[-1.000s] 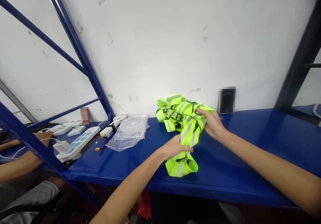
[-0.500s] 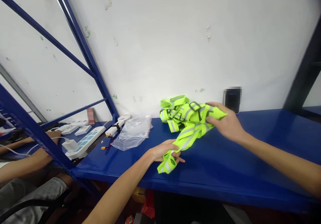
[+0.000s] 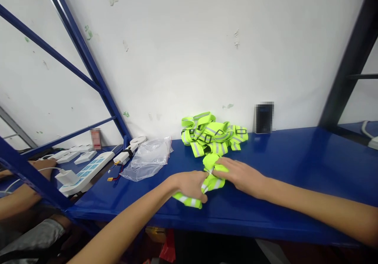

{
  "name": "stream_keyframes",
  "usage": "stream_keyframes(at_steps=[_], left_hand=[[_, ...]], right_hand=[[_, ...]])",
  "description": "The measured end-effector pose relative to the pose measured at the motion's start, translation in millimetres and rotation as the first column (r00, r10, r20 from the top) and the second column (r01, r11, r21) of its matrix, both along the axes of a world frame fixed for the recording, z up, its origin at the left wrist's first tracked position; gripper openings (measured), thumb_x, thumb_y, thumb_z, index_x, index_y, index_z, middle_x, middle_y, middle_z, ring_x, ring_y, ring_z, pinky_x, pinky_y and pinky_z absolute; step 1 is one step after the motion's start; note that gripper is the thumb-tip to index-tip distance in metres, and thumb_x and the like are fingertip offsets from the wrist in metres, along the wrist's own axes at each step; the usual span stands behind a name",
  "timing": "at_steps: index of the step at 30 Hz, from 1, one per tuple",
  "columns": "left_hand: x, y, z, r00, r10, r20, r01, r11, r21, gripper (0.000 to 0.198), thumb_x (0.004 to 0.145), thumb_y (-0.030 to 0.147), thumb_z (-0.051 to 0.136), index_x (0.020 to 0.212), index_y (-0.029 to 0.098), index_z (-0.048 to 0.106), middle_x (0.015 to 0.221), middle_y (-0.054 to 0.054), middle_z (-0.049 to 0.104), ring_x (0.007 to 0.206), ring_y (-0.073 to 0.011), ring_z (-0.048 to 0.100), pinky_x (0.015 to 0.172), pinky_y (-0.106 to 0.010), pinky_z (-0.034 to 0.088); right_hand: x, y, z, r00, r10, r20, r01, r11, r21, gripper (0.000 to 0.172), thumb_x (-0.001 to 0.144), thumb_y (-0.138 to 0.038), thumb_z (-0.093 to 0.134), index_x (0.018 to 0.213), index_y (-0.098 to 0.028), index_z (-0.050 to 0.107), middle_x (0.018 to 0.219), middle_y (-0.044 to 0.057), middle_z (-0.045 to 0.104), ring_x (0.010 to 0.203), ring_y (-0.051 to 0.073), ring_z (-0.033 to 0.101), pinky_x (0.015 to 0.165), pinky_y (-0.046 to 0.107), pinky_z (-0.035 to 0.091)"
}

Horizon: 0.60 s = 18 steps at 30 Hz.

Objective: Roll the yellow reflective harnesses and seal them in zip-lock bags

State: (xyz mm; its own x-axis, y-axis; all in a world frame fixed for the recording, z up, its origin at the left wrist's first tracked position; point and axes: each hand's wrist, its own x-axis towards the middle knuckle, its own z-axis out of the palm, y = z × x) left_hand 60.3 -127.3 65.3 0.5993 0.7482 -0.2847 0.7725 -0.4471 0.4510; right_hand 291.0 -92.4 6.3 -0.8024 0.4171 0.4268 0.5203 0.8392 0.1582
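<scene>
A bunch of neon-yellow reflective strap (image 3: 213, 182) with pale grey stripes is gathered low over the front part of the blue table. My left hand (image 3: 190, 185) is closed around its near end, and a striped length sticks out below the fingers. From the right, my right hand (image 3: 240, 175) grips the same bunch, thumb and fingers pressed into the cloth. Just behind my hands, against the wall, lies a tangled pile of matching reflective straps (image 3: 212, 132) with black buckles. Whether the bunch is joined to the pile I cannot tell.
On the blue table (image 3: 283, 165), a clear plastic bag (image 3: 149, 157) and a small white fan (image 3: 137, 141) lie left. A dark device (image 3: 264, 118) leans on the wall. Beyond the blue post (image 3: 88, 55) are a power strip (image 3: 88, 173) and another person's arm (image 3: 20, 201).
My right hand has come down and nearer, away from the pile, to beside my left hand. The stretched strap is now bunched between both hands. The view has turned slightly right.
</scene>
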Motion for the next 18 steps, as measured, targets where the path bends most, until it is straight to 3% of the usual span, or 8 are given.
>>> stream_keyframes(at_steps=[3,5,7,10,14,18], left_hand=[[13.6,-14.2,16.9,0.912,0.024,-0.41,0.087,0.965,0.248,0.055,0.064,0.027,0.068,0.115,0.012,0.055,0.093,-0.017,0.069,0.083,-0.037,0.068,0.069,-0.042,0.051],[21.6,-23.8,25.2,0.859,0.037,-0.51,0.152,0.934,0.324,0.063,0.07,0.025,0.06,0.129,0.009,0.044,0.098,-0.02,0.069,0.086,-0.0381,0.068,0.069,-0.043,0.05],[27.9,-28.9,31.7,0.854,0.02,-0.52,0.216,0.896,0.389,0.067,0.072,0.024,0.056,0.135,0.011,0.035,0.099,-0.018,0.069,0.084,-0.0359,0.068,0.068,-0.042,0.05],[33.1,-26.3,39.1,0.861,-0.033,-0.507,0.318,0.813,0.488,0.064,0.071,0.024,0.058,0.131,0.016,0.038,0.101,-0.014,0.067,0.081,-0.0322,0.068,0.07,-0.04,0.05],[31.2,-14.0,43.2,0.86,-0.04,-0.509,0.376,0.723,0.579,0.049,0.072,0.025,0.06,0.119,0.015,0.048,0.102,-0.013,0.066,0.092,-0.0313,0.064,0.089,-0.047,0.044],[23.3,-5.4,35.1,0.896,0.046,-0.442,0.318,0.627,0.711,0.039,0.079,0.023,0.055,0.117,0.017,0.052,0.115,-0.016,0.061,0.114,-0.0338,0.055,0.103,-0.053,0.033]], right_hand=[[-3.0,-10.9,3.3,0.997,0.059,0.049,-0.057,0.997,-0.047,0.058,0.077,0.003,0.051,0.127,-0.025,0.056,0.126,0.015,0.056,0.123,0.031,0.05,0.09,0.046,0.051],[-4.2,-18.9,6.6,0.995,0.096,0.036,-0.09,0.987,-0.133,0.058,0.075,-0.003,0.057,0.129,-0.022,0.055,0.128,0.015,0.052,0.127,0.032,0.043,0.096,0.049,0.046],[-6.1,-25.6,10.6,0.993,0.114,-0.02,-0.115,0.969,-0.216,0.048,0.077,-0.013,0.061,0.124,-0.02,0.059,0.129,0.015,0.049,0.129,0.033,0.038,0.101,0.051,0.041],[-9.5,-29.3,15.1,0.985,0.127,-0.113,-0.155,0.943,-0.293,0.025,0.09,-0.021,0.05,0.109,-0.021,0.066,0.122,0.013,0.054,0.125,0.029,0.041,0.102,0.051,0.039],[-11.8,-23.0,10.6,0.96,0.202,-0.194,-0.258,0.908,-0.331,0.026,0.096,-0.019,0.041,0.108,-0.022,0.064,0.12,0.012,0.057,0.123,0.025,0.044,0.102,0.046,0.039],[-11.1,-15.3,0.6,0.92,0.163,-0.356,-0.308,0.863,-0.4,0.021,0.09,-0.018,0.051,0.11,-0.023,0.057,0.119,0.008,0.058,0.121,0.024,0.048,0.102,0.041,0.04]])
